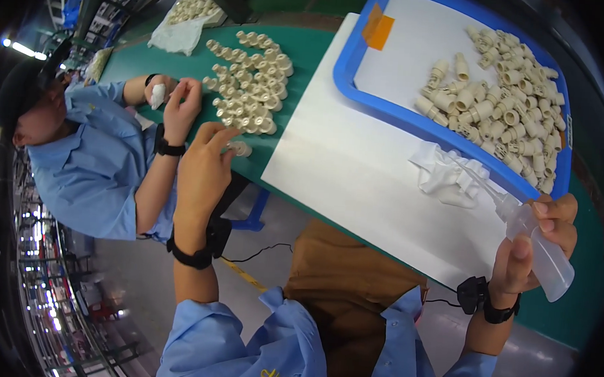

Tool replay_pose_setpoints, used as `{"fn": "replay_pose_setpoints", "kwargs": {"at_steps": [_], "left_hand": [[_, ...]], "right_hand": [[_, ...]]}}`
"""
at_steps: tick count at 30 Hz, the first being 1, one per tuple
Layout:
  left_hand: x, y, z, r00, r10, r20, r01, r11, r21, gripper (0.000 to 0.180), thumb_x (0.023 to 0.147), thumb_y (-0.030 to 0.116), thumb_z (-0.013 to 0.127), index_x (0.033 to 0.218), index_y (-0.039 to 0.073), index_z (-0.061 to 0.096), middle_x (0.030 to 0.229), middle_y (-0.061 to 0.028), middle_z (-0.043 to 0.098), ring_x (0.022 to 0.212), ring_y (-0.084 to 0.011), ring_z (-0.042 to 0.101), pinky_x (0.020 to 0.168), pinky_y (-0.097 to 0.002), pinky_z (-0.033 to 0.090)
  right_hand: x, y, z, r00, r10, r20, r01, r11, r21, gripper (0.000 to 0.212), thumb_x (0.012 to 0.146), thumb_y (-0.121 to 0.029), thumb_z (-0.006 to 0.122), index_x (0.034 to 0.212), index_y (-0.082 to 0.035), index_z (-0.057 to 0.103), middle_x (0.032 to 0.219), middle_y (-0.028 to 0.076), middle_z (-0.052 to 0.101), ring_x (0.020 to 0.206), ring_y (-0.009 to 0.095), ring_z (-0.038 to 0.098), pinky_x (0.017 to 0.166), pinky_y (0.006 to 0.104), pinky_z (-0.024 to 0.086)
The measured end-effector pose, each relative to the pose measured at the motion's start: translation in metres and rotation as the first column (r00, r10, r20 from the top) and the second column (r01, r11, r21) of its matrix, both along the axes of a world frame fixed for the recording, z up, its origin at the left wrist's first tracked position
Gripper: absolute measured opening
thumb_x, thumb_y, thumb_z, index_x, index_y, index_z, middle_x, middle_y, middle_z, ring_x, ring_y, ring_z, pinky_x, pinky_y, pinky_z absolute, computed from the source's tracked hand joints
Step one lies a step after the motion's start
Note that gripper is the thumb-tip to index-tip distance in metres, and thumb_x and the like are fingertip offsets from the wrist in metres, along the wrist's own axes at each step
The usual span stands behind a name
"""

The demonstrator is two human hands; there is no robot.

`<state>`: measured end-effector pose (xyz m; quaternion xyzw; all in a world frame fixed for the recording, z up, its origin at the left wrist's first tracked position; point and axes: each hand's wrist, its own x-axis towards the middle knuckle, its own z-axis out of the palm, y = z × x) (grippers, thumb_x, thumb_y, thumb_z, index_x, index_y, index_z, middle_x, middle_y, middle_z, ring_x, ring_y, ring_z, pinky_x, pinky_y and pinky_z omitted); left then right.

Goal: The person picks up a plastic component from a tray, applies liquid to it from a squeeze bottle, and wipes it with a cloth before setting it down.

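Observation:
My left hand reaches to the green table's edge, its thumb and forefinger pinched on a pale plastic fitting near the end of a cluster. That cluster of cream plastic fittings stands in rough rows just beyond. My right hand is wrapped round a translucent squeeze bottle, over the right end of the white sheet. The bottle tilts, its thin nozzle pointing up and left over a crumpled white cloth.
A blue tray heaped with loose cream fittings stands at the far right on a white sheet. At the left sits a co-worker in a blue shirt, hands close to my left hand. A white bag lies at the back.

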<state>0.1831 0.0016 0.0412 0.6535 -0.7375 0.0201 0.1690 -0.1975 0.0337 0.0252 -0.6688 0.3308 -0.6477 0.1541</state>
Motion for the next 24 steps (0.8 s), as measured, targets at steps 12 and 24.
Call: {"fn": "replay_pose_setpoints", "kwargs": {"at_steps": [12, 24], "left_hand": [[-0.141, -0.073, 0.013, 0.861, -0.402, -0.311, 0.415, 0.910, -0.029, 0.017, 0.075, 0.010, 0.061, 0.089, 0.001, 0.059, 0.085, -0.0135, 0.059, 0.070, -0.0276, 0.057, 0.060, -0.0345, 0.045], [-0.227, -0.156, -0.027, 0.981, -0.048, -0.189, 0.117, 0.921, 0.373, 0.042, 0.065, 0.036, 0.064, 0.080, -0.004, 0.062, 0.085, -0.0229, 0.061, 0.080, -0.0336, 0.060, 0.070, -0.0373, 0.048]], "right_hand": [[-0.015, -0.016, -0.003, 0.959, -0.264, 0.106, 0.274, 0.958, -0.089, 0.029, 0.076, -0.019, 0.061, 0.099, -0.006, 0.049, 0.092, 0.008, 0.044, 0.078, 0.013, 0.043, 0.057, 0.0210, 0.037], [-0.017, -0.013, -0.006, 0.961, -0.251, 0.116, 0.257, 0.965, -0.044, 0.027, 0.077, -0.015, 0.057, 0.098, -0.001, 0.049, 0.091, 0.010, 0.046, 0.078, 0.014, 0.042, 0.058, 0.0217, 0.036]]}}
